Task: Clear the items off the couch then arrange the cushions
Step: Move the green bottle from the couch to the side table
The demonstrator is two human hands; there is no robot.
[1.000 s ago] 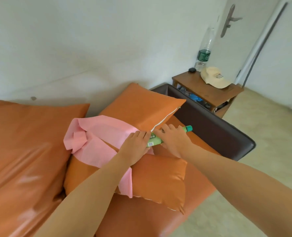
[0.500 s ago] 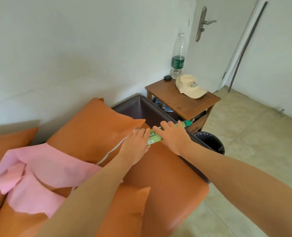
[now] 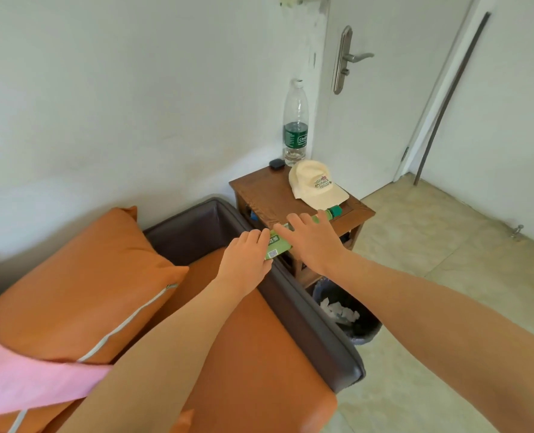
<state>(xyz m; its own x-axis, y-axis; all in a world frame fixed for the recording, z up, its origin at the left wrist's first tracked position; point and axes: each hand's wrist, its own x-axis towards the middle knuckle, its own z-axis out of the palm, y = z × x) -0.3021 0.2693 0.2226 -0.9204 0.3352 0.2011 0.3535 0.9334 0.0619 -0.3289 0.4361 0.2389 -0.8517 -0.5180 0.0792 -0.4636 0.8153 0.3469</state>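
A green tube [image 3: 277, 246] with a darker green cap is carried between both hands, over the couch's dark armrest [image 3: 309, 310] and near the wooden side table [image 3: 268, 195]. My left hand [image 3: 247, 260] grips the tube's lower end. My right hand [image 3: 311, 240] lies over its upper part, fingers curled round it, hiding the middle. An orange cushion [image 3: 81, 292] leans at the back of the orange couch seat [image 3: 259, 370]. A pink cloth [image 3: 25, 382] lies at the lower left.
On the side table stand a clear water bottle [image 3: 296, 126], a cream cap [image 3: 315, 185] and a small black object [image 3: 276, 164]. A dark waste bin [image 3: 353, 320] with paper sits beside the armrest. A white door [image 3: 384, 89] and tiled floor [image 3: 446, 276] lie to the right.
Both hands have carried the green tube from the cushions to the right, past the armrest toward the side table. The view swung right, so the pink cloth slid to the left edge.
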